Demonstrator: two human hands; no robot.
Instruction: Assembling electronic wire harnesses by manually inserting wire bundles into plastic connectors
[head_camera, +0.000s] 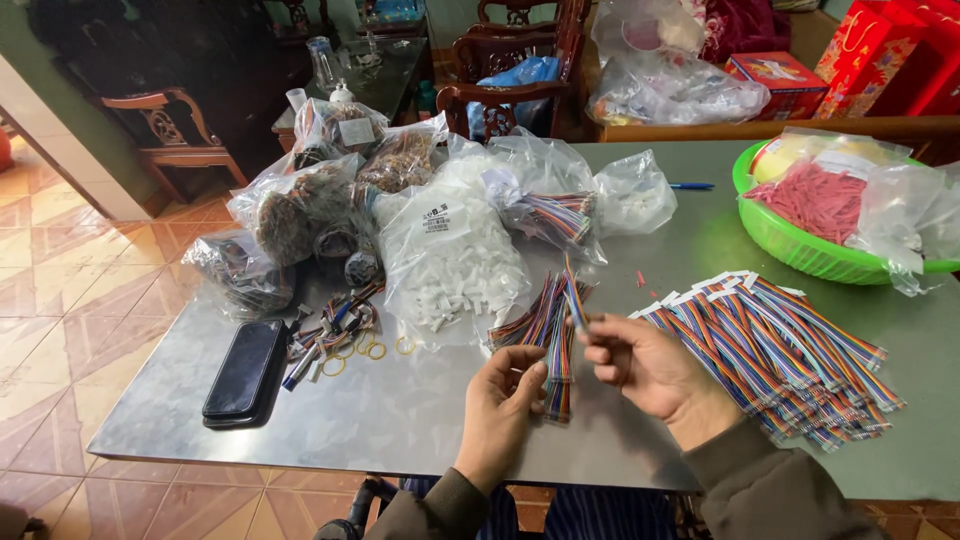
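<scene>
My left hand (505, 405) grips a small bundle of rainbow-coloured ribbon cables (548, 330) by its lower end, the strands fanning up over the grey metal table (400, 410). My right hand (645, 368) pinches one cable of that bundle between thumb and forefinger near its top. Just right of my right hand lies a large pile of the same rainbow cables with white connectors (790, 345), spread across the table.
Several clear plastic bags of white connectors (450, 255), cables and dark parts crowd the table's far left. A black phone (245, 372) and yellow rubber bands (352, 352) lie at left. A green basket (800, 250) holds red parts at right. Wooden chairs stand behind.
</scene>
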